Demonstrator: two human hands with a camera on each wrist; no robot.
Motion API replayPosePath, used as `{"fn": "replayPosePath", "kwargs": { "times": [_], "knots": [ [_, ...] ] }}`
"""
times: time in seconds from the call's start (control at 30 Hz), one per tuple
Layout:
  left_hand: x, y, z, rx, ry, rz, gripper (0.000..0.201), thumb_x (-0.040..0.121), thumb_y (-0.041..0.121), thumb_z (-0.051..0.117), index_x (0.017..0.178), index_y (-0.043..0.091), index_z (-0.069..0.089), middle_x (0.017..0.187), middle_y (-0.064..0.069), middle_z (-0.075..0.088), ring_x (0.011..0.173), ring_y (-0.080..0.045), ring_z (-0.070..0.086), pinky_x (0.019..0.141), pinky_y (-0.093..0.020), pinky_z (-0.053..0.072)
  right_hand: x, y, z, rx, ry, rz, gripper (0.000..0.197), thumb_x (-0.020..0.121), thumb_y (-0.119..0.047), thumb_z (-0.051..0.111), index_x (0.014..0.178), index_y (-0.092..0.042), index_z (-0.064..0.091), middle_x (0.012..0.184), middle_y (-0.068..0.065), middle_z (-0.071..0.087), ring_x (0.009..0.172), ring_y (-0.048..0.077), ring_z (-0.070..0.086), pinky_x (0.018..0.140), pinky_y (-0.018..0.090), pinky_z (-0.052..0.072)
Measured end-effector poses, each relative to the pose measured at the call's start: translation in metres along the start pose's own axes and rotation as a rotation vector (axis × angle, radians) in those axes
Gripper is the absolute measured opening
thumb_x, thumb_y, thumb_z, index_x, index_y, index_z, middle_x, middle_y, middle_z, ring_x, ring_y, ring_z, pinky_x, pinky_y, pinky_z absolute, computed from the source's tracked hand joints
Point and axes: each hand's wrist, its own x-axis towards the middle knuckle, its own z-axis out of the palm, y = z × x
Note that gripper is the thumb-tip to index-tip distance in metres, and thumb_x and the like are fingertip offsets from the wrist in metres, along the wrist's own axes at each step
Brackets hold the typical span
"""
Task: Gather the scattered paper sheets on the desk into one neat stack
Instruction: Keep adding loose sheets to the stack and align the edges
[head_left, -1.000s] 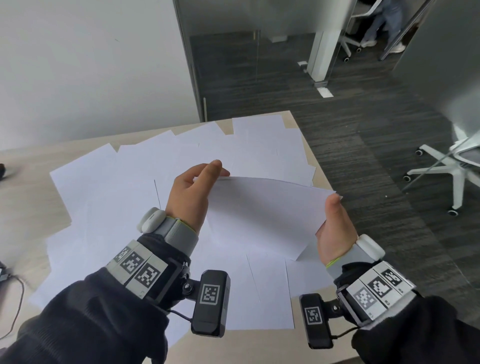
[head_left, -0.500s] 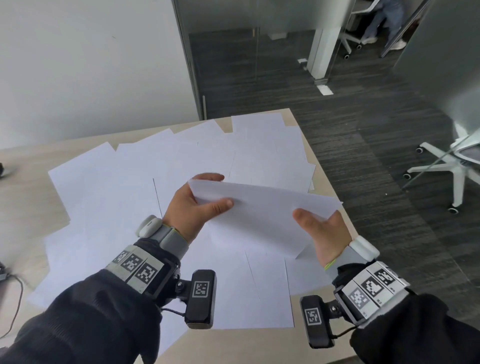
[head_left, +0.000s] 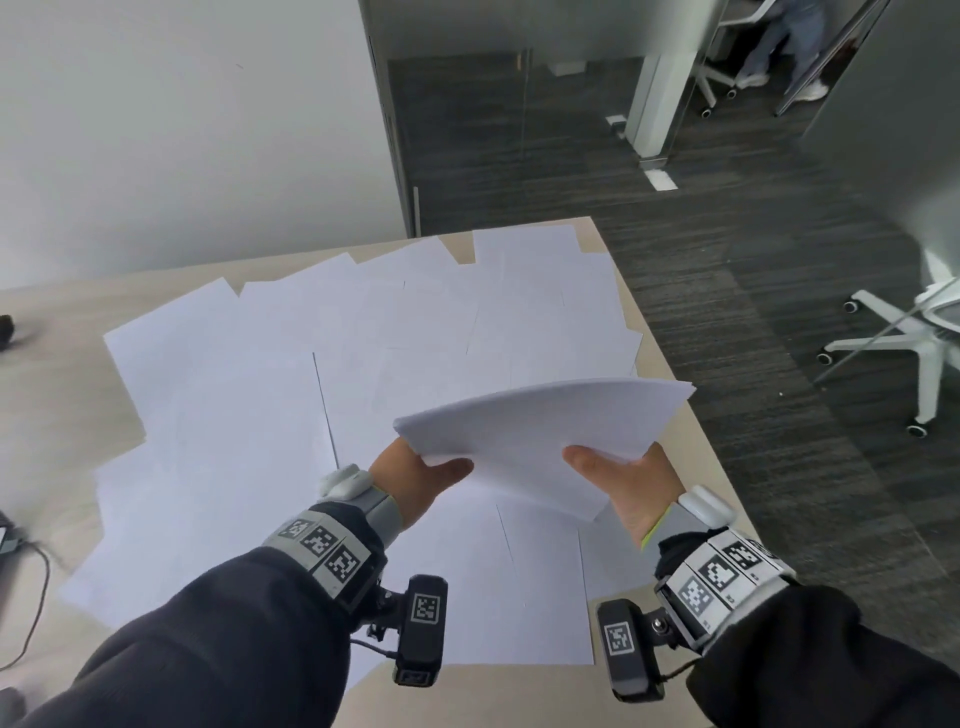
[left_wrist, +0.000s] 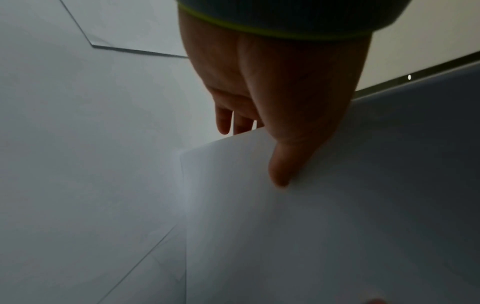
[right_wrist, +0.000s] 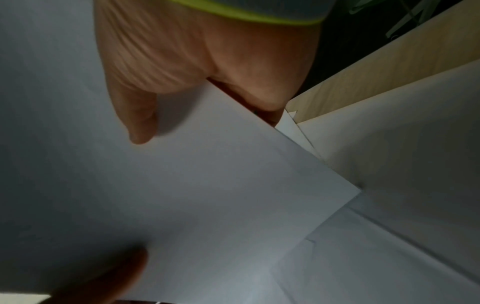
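Observation:
A thin stack of white sheets (head_left: 545, 431) hangs in the air over the desk's near right part, bowed upward in the middle. My left hand (head_left: 421, 478) pinches its near left corner, thumb on top (left_wrist: 283, 168) and fingers underneath. On the near right edge my right hand (head_left: 628, 483) pinches the same stack (right_wrist: 207, 185), thumb lying on top. Several more white sheets (head_left: 322, 374) lie scattered and overlapping across the wooden desk (head_left: 47, 395) below.
The desk's right edge (head_left: 691, 441) runs close beside the held stack, with dark carpet beyond. A white office chair base (head_left: 914, 343) stands on the floor at right. A cable (head_left: 31, 592) trails at the desk's left edge, near a dark object (head_left: 5, 330).
Both hands have pulled the held sheets nearer and rightward and laid them flatter. The left thumb has come round onto the top of the paper, and the right thumb now lies on top too.

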Motion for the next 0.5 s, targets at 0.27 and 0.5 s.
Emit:
{"fn": "replayPosePath", "kwargs": {
  "times": [0.27,0.5],
  "knots": [
    [0.0,-0.015,-0.025,-0.126,0.021,0.035,0.016,0.085,0.035,0.08,0.073,0.039,0.071,0.083,0.007,0.075,0.081,-0.014,0.069,0.074,-0.029,0.052,0.021,-0.002,0.018,0.073,-0.039,0.094,0.027,0.061,-0.015,0.088,0.085,-0.017,0.077,0.095,0.009,0.076,0.095,0.027,0.072,0.092,0.047,0.054],
    [0.001,-0.062,-0.053,-0.38,0.093,-0.193,0.012,0.075,0.032,0.079,0.078,0.02,0.078,0.083,-0.002,0.079,0.083,-0.028,0.075,0.09,-0.048,0.059,0.013,0.033,0.053,-0.095,-0.393,0.38,0.033,0.068,-0.017,0.07,0.101,-0.017,0.072,0.1,0.004,0.077,0.1,0.027,0.071,0.096,0.045,0.052]
  ]
}}
